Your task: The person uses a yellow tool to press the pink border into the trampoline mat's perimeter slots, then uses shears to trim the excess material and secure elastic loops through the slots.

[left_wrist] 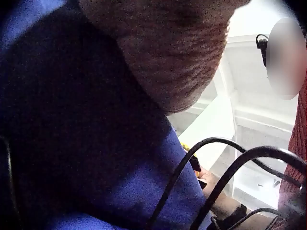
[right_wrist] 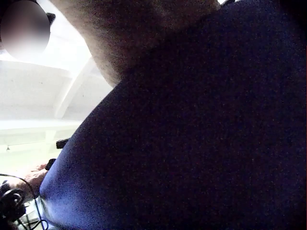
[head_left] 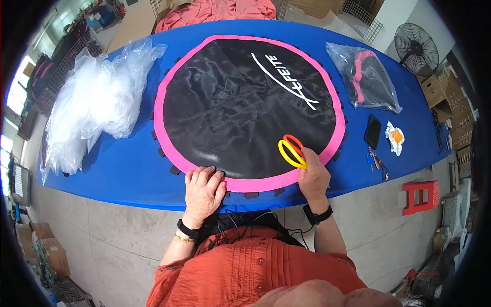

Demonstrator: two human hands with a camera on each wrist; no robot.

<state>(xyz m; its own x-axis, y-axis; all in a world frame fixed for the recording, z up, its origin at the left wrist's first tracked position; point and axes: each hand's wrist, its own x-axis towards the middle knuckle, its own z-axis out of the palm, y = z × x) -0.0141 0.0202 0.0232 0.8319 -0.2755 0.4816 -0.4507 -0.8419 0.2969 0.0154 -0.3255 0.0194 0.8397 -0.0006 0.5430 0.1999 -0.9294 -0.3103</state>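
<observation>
A round black trampoline mat (head_left: 220, 102) with a pink border and black tabs round its rim lies flat, white lettering at its upper right. At the near left edge my left hand (head_left: 203, 192) holds the border, its bent fingers over the pink band. My right hand (head_left: 314, 176) grips a pair of scissors (head_left: 294, 156) over the near right edge. The yellow and red handle loops point up and away over the mat; the blades are mostly hidden in the hand. In the wrist views, the left hand (left_wrist: 168, 57) and right hand (right_wrist: 129, 38) are dark and their fingertips hidden.
Crumpled clear plastic bags (head_left: 97, 102) lie on the blue table (head_left: 117, 179) at left. To the right are a bagged pink-and-black item (head_left: 365, 77), a phone (head_left: 373, 131), keys (head_left: 376, 161) and an orange item in a white wrapper (head_left: 395, 137). Black cables (head_left: 245, 221) hang at the front.
</observation>
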